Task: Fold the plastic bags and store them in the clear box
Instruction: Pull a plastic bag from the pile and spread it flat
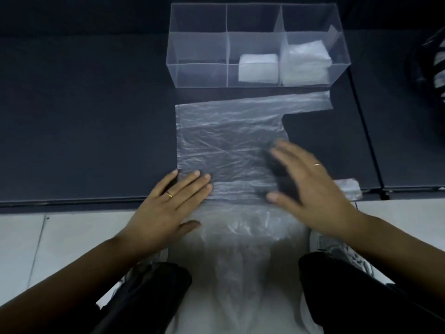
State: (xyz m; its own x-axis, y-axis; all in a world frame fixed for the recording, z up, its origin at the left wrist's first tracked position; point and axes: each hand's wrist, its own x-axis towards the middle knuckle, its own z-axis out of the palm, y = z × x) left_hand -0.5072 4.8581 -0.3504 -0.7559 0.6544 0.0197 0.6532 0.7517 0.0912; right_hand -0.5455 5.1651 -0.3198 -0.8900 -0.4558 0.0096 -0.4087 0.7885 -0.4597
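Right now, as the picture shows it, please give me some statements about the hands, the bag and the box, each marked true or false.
1. The left hand lies flat on the plastic bag. True.
2. The left compartment of the clear box holds folded bags. False: none show there; the small stack is in the middle compartment and the tall stack in the right one.
3. The right hand grips a handle of the bag. False: its fingers are straight, over the bag.
4. The tall stack rises higher than the small stack. True.
5. The plastic bag is folded into a square. False: it lies spread out flat.
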